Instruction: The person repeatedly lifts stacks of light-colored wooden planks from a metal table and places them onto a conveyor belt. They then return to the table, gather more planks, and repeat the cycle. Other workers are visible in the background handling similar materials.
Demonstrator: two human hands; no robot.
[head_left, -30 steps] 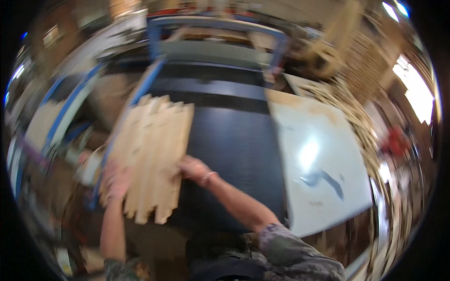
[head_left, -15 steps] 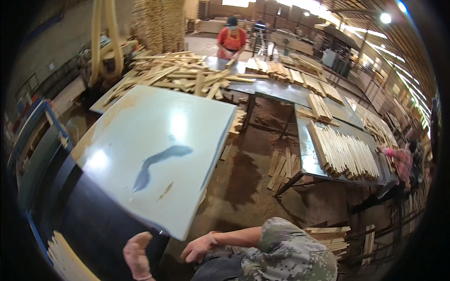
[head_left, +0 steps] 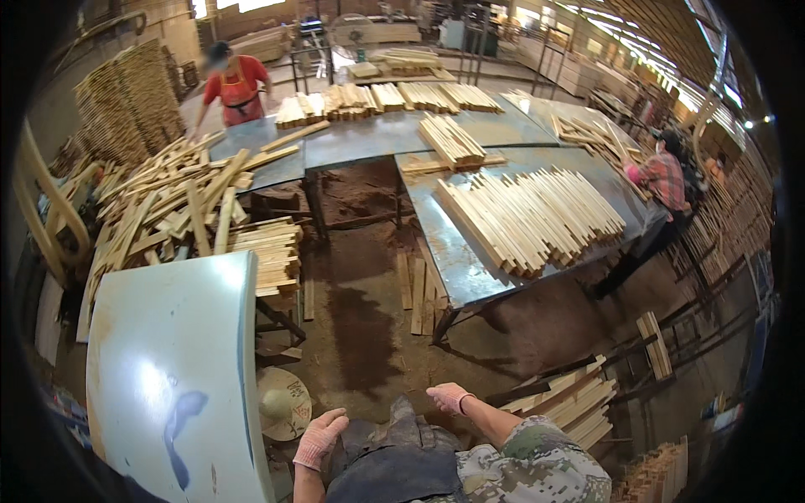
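Far left, a tall slat stack [head_left: 126,105] stood against the wall, and a loose heap [head_left: 180,205] of wooden pieces spilled across the left bench. Nearer, a pale blue tabletop [head_left: 168,369] filled the near-left corner, bare but for a dark smear. Just right of its near edge, a round straw hat [head_left: 281,402] lay on the dirt floor.

The left hand [head_left: 319,438], in a pinkish glove, hung low at the near edge, fingers loosely curled, half open, holding nothing; the hat was the closest thing to it, just to its left. The right hand [head_left: 449,397], gloved the same, was palm down with fingers relaxed and slightly spread, empty too, over the floor and near the dark apron at the person's front.

Beyond the hands, short boards [head_left: 417,293] lay on the ground beside a metal table [head_left: 457,268], which carried a wide fan of long sticks [head_left: 532,218]. Near right, more cut lumber [head_left: 570,402] was piled low.

At the far left a person in red [head_left: 235,80] leaned over a table; at the far right a person in plaid [head_left: 662,180] stood at the metal table's end.
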